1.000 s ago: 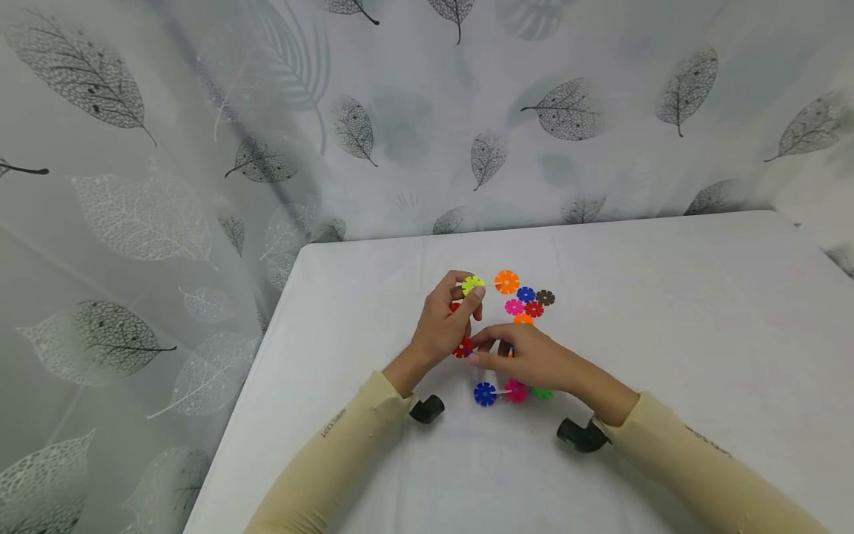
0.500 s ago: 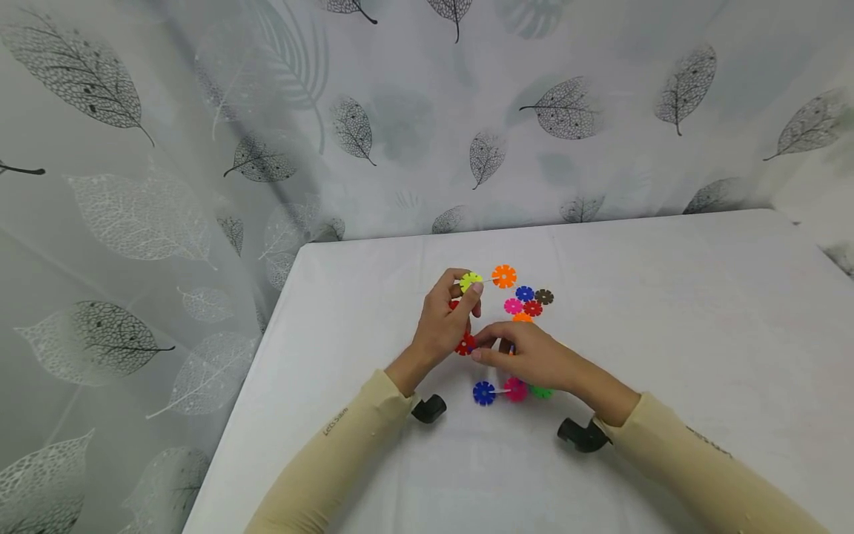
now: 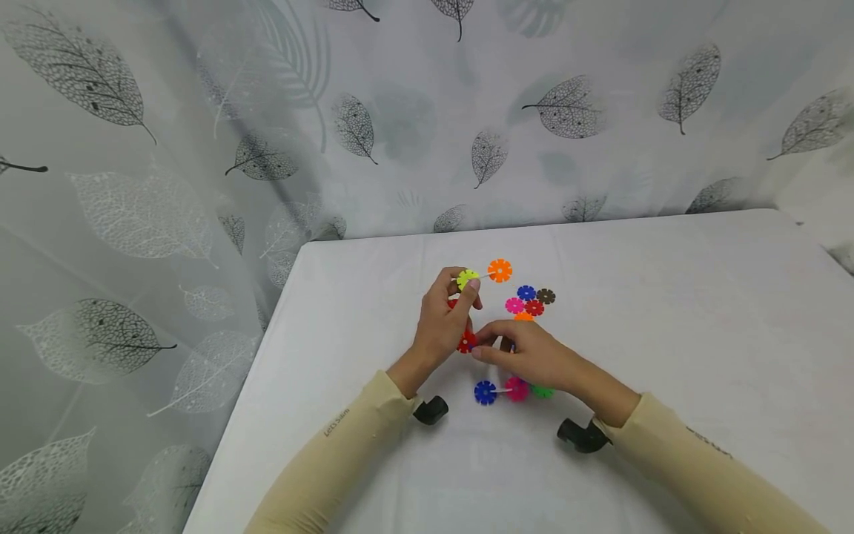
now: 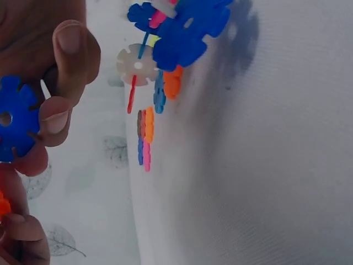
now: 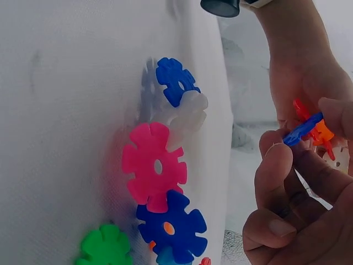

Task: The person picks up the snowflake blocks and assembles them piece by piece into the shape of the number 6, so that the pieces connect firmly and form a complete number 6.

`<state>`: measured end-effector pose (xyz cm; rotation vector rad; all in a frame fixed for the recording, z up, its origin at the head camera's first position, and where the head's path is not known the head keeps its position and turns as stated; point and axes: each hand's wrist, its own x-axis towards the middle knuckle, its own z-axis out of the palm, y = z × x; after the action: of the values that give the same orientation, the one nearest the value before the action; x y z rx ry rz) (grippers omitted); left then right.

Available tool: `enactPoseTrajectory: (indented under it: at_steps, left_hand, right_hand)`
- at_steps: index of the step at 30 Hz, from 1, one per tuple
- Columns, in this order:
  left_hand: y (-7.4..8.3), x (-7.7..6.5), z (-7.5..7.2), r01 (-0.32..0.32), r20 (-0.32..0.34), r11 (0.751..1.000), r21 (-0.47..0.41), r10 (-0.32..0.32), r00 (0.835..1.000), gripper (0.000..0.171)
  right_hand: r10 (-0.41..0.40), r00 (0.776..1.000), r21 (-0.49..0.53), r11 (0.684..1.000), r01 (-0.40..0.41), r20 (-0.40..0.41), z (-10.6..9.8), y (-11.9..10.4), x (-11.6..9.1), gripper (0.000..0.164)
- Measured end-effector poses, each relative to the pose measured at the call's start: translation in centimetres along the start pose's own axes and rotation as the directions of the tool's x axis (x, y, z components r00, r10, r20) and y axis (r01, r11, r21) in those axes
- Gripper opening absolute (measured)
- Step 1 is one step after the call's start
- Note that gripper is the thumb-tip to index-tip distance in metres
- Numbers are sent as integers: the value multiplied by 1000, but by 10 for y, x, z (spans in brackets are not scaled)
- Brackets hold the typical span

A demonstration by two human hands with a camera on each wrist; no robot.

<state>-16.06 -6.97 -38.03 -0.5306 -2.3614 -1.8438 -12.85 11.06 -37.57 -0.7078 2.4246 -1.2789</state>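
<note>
My left hand point(image 3: 437, 319) grips a chain of slotted plastic snowflake discs. A yellow-green disc point(image 3: 466, 279) sits by its thumb, and an orange disc point(image 3: 500, 271) sticks out beyond on a pale link. Lower on the chain, a red disc point(image 3: 465, 342) faces my right hand point(image 3: 537, 356). In the right wrist view, the right thumb and a fingertip pinch a blue disc point(image 5: 302, 130) right at the red one point(image 5: 302, 110). The left wrist view shows that blue disc point(image 4: 16, 121) face-on, its rim against the fingers. The left palm hides part of the chain.
Below the hands stand joined discs: blue point(image 3: 485, 393), pink point(image 3: 517, 389) and green point(image 3: 543, 392). Several loose discs, including a brown disc point(image 3: 545, 297) and a blue disc point(image 3: 525, 294), lie farther back on the white table point(image 3: 667, 334). A leaf-print curtain point(image 3: 400, 133) hangs behind.
The left hand and its chain have shifted slightly up in the head view, and the orange disc has swung a little left. The right hand keeps pinching at the red disc, almost in place.
</note>
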Motion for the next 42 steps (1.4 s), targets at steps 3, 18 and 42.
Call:
enactPoseTrajectory:
  at_steps: [3, 18, 42]
  left_hand:
    - [1, -2, 2, -28, -42, 997, 67, 31, 999, 30]
    - [0, 1, 3, -36, -72, 998, -50, 32, 997, 22]
    - [-16, 4, -14, 5, 126, 999, 42, -10, 992, 26]
  right_hand:
    - [3, 1000, 1, 1000, -3, -2, 2, -1, 0, 29]
    - [-11, 1000, 45, 999, 10, 22, -1, -5, -4, 31]
    - [108, 982, -269, 961, -63, 154, 3, 3, -3, 30]
